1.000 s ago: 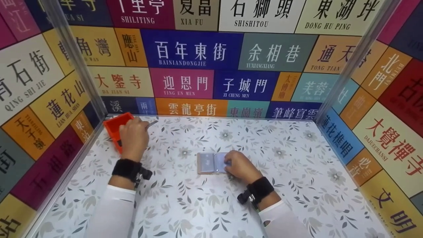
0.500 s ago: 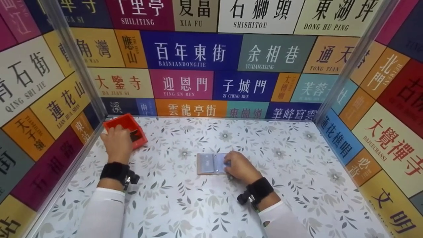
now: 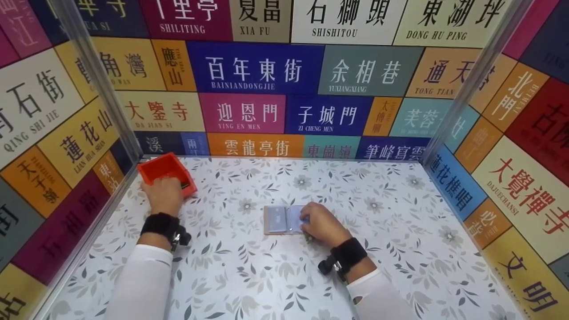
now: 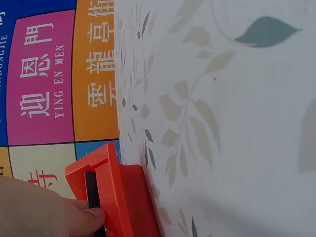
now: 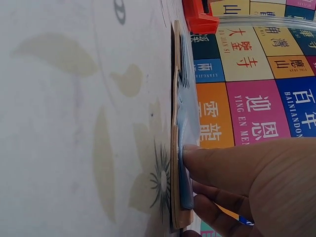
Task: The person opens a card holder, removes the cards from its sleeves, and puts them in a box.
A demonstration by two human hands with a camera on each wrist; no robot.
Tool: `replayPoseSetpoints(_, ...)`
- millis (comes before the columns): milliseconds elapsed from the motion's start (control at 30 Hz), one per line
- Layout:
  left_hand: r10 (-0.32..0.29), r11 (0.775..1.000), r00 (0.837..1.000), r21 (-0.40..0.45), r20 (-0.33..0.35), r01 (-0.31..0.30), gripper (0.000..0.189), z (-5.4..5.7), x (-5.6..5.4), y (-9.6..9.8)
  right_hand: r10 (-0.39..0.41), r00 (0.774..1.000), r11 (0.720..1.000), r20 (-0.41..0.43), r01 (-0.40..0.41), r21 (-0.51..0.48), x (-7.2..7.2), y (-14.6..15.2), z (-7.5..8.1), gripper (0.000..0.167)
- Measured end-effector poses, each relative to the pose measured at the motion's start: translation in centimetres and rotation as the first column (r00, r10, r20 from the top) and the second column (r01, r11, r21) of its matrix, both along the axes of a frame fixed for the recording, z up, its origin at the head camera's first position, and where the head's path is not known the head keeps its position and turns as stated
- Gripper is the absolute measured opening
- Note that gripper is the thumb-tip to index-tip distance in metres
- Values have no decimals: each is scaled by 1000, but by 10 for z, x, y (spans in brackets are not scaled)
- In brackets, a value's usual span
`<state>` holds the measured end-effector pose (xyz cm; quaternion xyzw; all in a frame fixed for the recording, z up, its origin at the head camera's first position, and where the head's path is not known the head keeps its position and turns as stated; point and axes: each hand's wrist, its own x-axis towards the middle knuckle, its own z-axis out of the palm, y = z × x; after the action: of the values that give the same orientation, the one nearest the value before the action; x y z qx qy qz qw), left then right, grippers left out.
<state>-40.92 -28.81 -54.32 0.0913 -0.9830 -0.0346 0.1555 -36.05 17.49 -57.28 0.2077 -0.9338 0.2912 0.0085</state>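
An orange-red box (image 3: 192,189) stands at the table's far left corner, its mouth facing up. My left hand (image 3: 164,194) reaches over its near rim, and the fingertips are hidden inside. In the left wrist view, thumb and finger pinch a thin black flat piece (image 4: 92,190) at the box; its kind is unclear. A small card holder (image 3: 276,219) with clear plastic sleeves lies spread open mid-table. My right hand (image 3: 326,224) pinches the sleeves at its right side. The right wrist view shows the thumb on the bluish sleeves (image 5: 185,185), above the brown cover (image 5: 175,197).
A white table (image 3: 249,275) with a leaf pattern lies under both hands. Panels with coloured place-name signs (image 3: 258,66) rise at the back and both sides. Clear corner strips (image 3: 111,98) run up where the panels meet.
My left hand carried a thin greyish piece right of the box, then moved left over the box and now dips into it. The box has turned slightly. The right hand stays at the card holder.
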Motion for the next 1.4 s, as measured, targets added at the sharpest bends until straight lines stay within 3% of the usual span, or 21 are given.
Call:
replayPoseSetpoints(333, -24, 1000, 999, -11, -39, 23, 16, -9, 5, 0, -25, 1000, 999, 17, 24, 24, 0, -3, 1, 21)
replayPoseSetpoints(600, -68, 998, 998, 12, 1, 68, 17, -11, 8, 3, -21, 1000, 999, 4, 21, 48, 0, -3, -1, 23)
replayPoseSetpoints(800, -42, 999, 998, 22, 41, 41, 25, -7, 4, 9, -43, 999, 998, 20, 42, 48, 0, -3, -1, 23)
replayPoseSetpoints(867, -36, 999, 999, 15, 18, 35, 27, -6, 3, 13, -43, 999, 998, 20, 42, 41, 0, -4, -1, 23)
replayPoseSetpoints(967, -58, 998, 996, 13, -74, 59, 31, -2, 1, 25, -43, 999, 998, 24, 42, 35, 0, -4, 0, 23)
replayPoseSetpoints(1067, -145, 988, 972, 25, -186, 153, 29, 0, 0, 45, -44, 999, 999, 27, 43, 32, 0, -3, 1, 22)
replayPoseSetpoints(1167, -271, 956, 923, 37, -273, 291, 23, 2, 2, 68, -45, 998, 998, 33, 44, 37, 0, -3, 1, 23)
replayPoseSetpoints(1300, -383, 902, 873, 84, -303, 424, 19, 2, 8, 105, -37, 999, 999, 28, 36, 36, 0, -3, 1, 23)
replayPoseSetpoints(1400, -413, 870, 860, 152, -299, 470, 20, 0, 12, 135, -31, 999, 999, 19, 30, 38, -1, -2, 0, 23)
